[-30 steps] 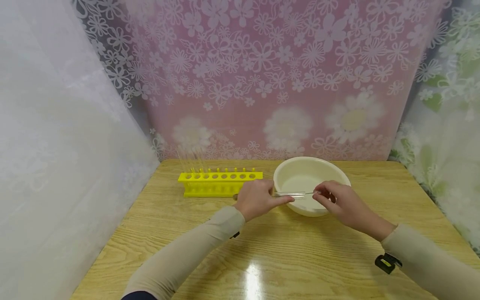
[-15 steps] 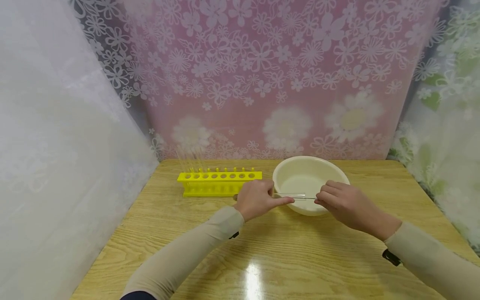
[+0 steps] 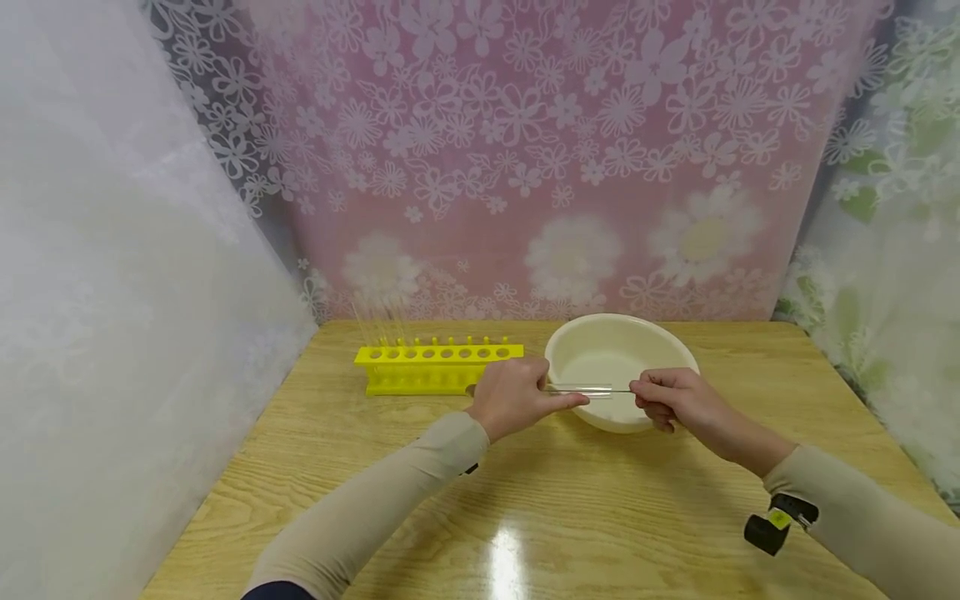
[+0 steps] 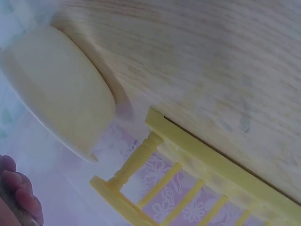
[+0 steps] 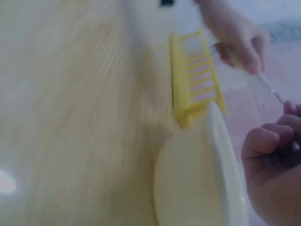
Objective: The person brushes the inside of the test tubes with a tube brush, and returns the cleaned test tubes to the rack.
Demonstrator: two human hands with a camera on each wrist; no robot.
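Note:
My left hand (image 3: 513,392) grips a clear glass test tube (image 3: 600,387), its thumb stretched along the side. The tube lies roughly level, its mouth toward the right, over the cream basin (image 3: 581,337). A thin twisted wire (image 5: 278,97), the handle of a test tube brush, runs out of that mouth. My right hand (image 3: 678,400) pinches the wire's end between thumb and curled fingers, also above the basin. A brownish tip shows beyond the left hand's far side, in front of the yellow rack. The left wrist view catches only curled fingers (image 4: 21,195) at its lower left corner.
A yellow test tube rack (image 3: 420,389) stands left of the basin, with several clear tubes (image 3: 381,323) upright at its left end. Both sit toward the back of the wooden table (image 3: 420,533). Patterned curtains (image 3: 480,167) hang behind and along both sides.
The right hand has turned on the wire, knuckles up half a second ago and thumb on top now. The left hand and the test tube stay nearly in place.

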